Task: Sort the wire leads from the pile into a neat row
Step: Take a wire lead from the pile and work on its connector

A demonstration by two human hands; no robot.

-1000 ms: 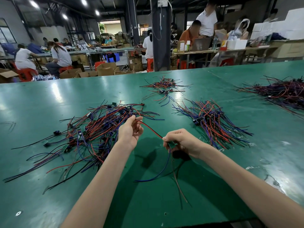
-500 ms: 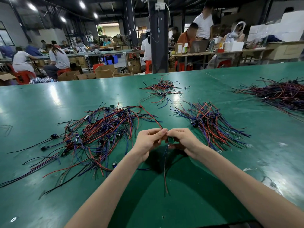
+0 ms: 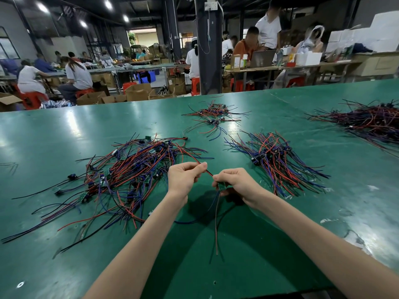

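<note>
**Light and floppy: grip at the board**

The wire lead (image 3: 216, 223) hangs limp above the green table (image 3: 64, 266). The right hand (image 3: 235, 182) is curled round its small circuit board (image 3: 221, 186), and the left hand (image 3: 185, 175) pinches its red wire (image 3: 208, 172). Beyond lie the tangled pile (image 3: 129, 171) on the left and the sorted row (image 3: 278, 162) on the right.

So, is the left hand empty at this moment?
No, the left hand pinches a red wire that runs across to the right hand, which grips a small green board.
</note>
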